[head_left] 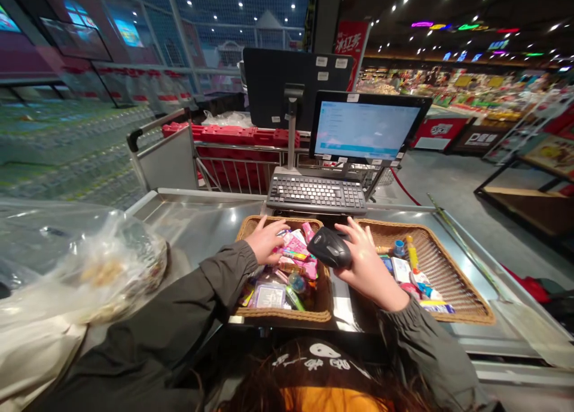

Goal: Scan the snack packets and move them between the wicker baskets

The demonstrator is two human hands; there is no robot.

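Right hand (362, 259) clasps a black handheld scanner (329, 249) beside a filled wicker basket (287, 314)

The two hands are well apart. The right has its thumb and palm around the scanner, its fingers pointing away from the body. The left hand (268, 241) reaches over the filled wicker basket, fingers spread at pink packages (293, 243); whether it pinches one, I cannot tell. The scanner is smooth, dark and rounded, its broad head turned left, and lies across the filled basket's right rim in this view. The brown woven basket holds a jumble: the pink packages, a clear square box (269, 296), a slim green item (295, 299).

The scanner's rear is hidden in the palm, and its height above the rim is unclear. The right forearm covers part of a second wicker basket (448, 268), where a yellow tube (411, 253), a blue cap (399, 247) and a white box (400, 270) show. A blurred clear plastic bag (107, 262) is cut off at left.

Only a narrow strip separates the baskets. The keyboard (318, 192) stands just beyond them, below a lit monitor (368, 128). Bare metal tabletop (201, 220) opens left of the filled basket; rightward, a band runs along the second basket to the raised edge.
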